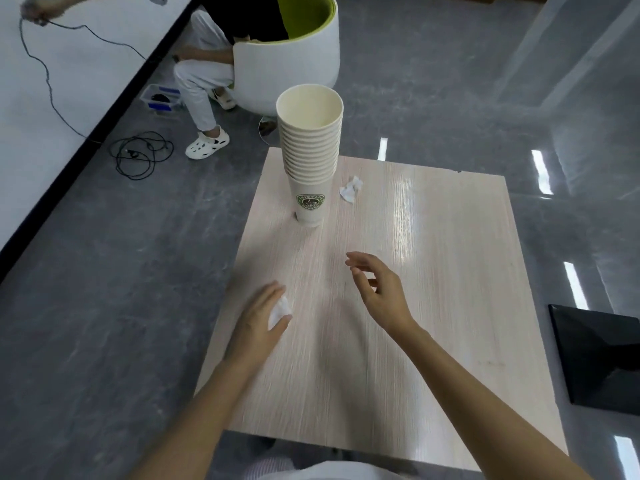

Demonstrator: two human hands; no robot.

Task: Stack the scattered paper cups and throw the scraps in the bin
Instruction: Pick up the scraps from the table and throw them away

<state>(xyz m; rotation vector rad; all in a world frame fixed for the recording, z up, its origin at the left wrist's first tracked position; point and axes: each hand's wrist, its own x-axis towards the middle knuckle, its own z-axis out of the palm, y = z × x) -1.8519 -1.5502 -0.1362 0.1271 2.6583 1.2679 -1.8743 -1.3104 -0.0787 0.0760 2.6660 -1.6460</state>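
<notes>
A tall stack of cream paper cups (309, 157) with a green logo stands upright near the far left part of the wooden table (433, 306). A crumpled white paper scrap (350, 189) lies just right of the stack. My left hand (258, 327) is near the table's left edge, its thumb and fingers pinching a second white scrap (280, 309). My right hand (379, 289) hovers over the middle of the table with loosely curled fingers, holding nothing.
A black bin (599, 358) stands on the floor right of the table. Beyond the table a person sits in a white and green tub chair (298, 60). Black cables (142, 154) and a small tray (161, 98) lie on the grey floor at left.
</notes>
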